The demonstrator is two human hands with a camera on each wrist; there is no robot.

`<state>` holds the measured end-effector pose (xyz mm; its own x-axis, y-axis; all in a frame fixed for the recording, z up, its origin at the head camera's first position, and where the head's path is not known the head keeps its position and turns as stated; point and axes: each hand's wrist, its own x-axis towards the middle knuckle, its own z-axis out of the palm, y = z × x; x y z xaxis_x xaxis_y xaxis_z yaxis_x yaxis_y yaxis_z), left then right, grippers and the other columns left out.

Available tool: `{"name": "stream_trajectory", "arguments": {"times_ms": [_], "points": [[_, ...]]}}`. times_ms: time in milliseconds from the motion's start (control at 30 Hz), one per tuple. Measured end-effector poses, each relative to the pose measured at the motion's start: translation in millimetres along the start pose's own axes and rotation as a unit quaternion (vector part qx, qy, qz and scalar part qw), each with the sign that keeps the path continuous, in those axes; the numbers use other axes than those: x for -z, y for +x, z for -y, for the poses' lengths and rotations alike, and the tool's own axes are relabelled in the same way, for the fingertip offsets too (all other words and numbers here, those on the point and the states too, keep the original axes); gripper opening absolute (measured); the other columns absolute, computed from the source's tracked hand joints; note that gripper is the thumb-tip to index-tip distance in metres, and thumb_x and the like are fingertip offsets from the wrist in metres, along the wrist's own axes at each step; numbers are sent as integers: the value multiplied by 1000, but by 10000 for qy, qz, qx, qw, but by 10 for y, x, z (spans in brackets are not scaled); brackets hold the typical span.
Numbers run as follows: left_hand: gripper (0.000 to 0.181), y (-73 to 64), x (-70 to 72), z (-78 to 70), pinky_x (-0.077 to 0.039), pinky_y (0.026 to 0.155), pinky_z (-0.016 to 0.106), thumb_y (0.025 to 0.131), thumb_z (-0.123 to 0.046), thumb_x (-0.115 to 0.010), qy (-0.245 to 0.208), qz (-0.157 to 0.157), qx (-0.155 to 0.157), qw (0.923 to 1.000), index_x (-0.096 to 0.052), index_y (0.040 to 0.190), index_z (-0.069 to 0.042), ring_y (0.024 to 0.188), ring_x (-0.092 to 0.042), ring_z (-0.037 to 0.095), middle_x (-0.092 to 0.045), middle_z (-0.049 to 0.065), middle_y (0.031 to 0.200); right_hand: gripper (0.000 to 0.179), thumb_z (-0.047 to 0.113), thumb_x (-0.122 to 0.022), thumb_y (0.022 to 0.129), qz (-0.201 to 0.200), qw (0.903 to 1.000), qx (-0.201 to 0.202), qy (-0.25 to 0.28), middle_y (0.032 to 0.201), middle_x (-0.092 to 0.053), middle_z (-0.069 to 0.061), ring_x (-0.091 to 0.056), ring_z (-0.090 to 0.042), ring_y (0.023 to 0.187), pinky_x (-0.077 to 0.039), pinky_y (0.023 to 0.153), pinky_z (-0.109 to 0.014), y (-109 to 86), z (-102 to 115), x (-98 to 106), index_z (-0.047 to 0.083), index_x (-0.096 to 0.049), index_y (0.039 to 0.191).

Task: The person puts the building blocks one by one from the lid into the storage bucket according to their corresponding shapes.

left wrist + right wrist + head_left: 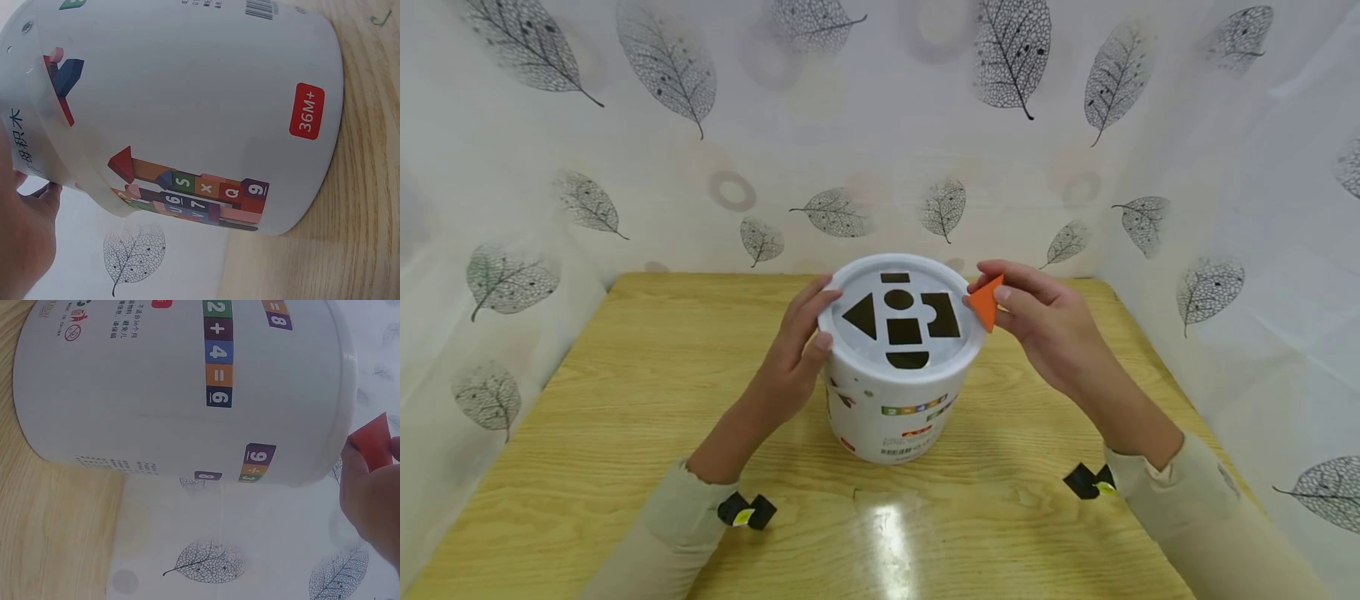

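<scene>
A white shape-sorter bucket stands upright on the table, its white lid cut with several dark holes, among them a triangle, a circle and a square. My left hand rests against the lid's left rim, fingers and thumb spread along the edge. At the right rim, my right hand pinches an orange triangular block between thumb and fingers. In the right wrist view the same block shows beside the rim. The left wrist view shows part of the left hand at the bucket's top.
The wooden table extends around the bucket. A white leaf-printed curtain encloses it at the back and both sides. Black straps with small dark pieces hang at both sleeve cuffs, above the tabletop.
</scene>
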<state>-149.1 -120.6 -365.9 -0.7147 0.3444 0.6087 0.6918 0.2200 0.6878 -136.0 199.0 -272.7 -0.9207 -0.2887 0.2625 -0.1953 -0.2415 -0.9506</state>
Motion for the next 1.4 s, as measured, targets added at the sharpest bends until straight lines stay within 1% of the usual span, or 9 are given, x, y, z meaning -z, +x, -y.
{"name": "stream_trajectory", "arguments": {"times_ms": [100, 267, 400, 567, 767, 900, 1033, 1233, 1400], "points": [[61, -2, 5, -9, -29, 119, 55, 107, -54, -33, 25, 11, 40, 10000, -37, 153, -15, 153, -21, 23, -19, 1, 167, 30, -1, -53, 102, 86, 9998, -18, -162, 114, -68, -7, -66, -20, 107, -55, 95, -30, 37, 4, -46, 5, -65, 128], [61, 2, 16, -12, -28, 120, 55, 107, -54, -33, 46, 0, -2, 10000, -37, 153, -14, 154, -20, 23, -19, 2, 167, 30, 0, -56, 100, 219, 9987, -79, -449, 113, -69, -6, -66, -20, 106, -56, 90, -27, 113, 13, -154, -1, -62, 129], [60, 2, 29, -12, -27, 120, 55, 107, -53, -33, 53, -26, -29, 10000, -37, 153, -14, 154, -20, 23, -19, 4, 167, 25, 5, -60, 99, 183, 9970, -398, -630, 112, -71, -6, -65, -22, 109, -56, 91, -28, 197, 21, -244, -2, -65, 123], [61, -4, 39, -22, -28, 119, 55, 107, -53, -33, 59, -14, 12, 10000, -37, 153, -14, 154, -20, 23, -19, 3, 167, 19, 8, -59, 99, 79, 9925, -870, -859, 119, -66, -8, -62, -24, 113, -55, 93, -28, 330, 23, -353, 4, -68, 115], [62, -12, 38, -37, -28, 120, 54, 107, -55, -33, 62, -21, 27, 10000, -38, 153, -14, 153, -21, 24, -19, 2, 167, 18, 8, -54, 100, 255, 9918, -1025, -714, 123, -63, -12, -64, -27, 117, -56, 96, -34, 463, 32, -476, 1, -65, 113], [62, -8, 38, -38, -28, 120, 53, 106, -55, -33, 32, -11, 29, 10000, -38, 153, -13, 153, -21, 24, -19, 3, 167, 19, 7, -53, 101, 505, 9897, -1008, -887, 126, -64, -14, -64, -26, 119, -54, 99, -34, 511, 32, -520, 0, -62, 116], [62, -10, 32, -23, -28, 120, 54, 106, -55, -33, 11, 26, 61, 10000, -37, 153, -14, 154, -20, 24, -18, 2, 167, 20, 8, -55, 101, 712, 9856, -1099, -1066, 128, -64, -14, -64, -23, 120, -52, 102, -33, 530, 30, -529, 0, -62, 118], [63, -21, 23, -16, -28, 120, 53, 106, -56, -32, 3, 16, 51, 10000, -38, 153, -14, 154, -19, 23, -18, 2, 167, 18, 8, -58, 100, 791, 9829, -1353, -968, 131, -58, -16, -63, -21, 120, -51, 103, -35, 548, 43, -537, 1, -64, 115], [63, -15, 21, -12, -27, 120, 55, 106, -56, -33, 2, 31, 64, 10000, -38, 153, -14, 154, -19, 23, -18, 1, 167, 24, 5, -58, 99, 655, 9838, -1424, -865, 132, -55, -19, -64, -21, 116, -53, 101, -35, 568, 58, -549, -4, -59, 122]]}}
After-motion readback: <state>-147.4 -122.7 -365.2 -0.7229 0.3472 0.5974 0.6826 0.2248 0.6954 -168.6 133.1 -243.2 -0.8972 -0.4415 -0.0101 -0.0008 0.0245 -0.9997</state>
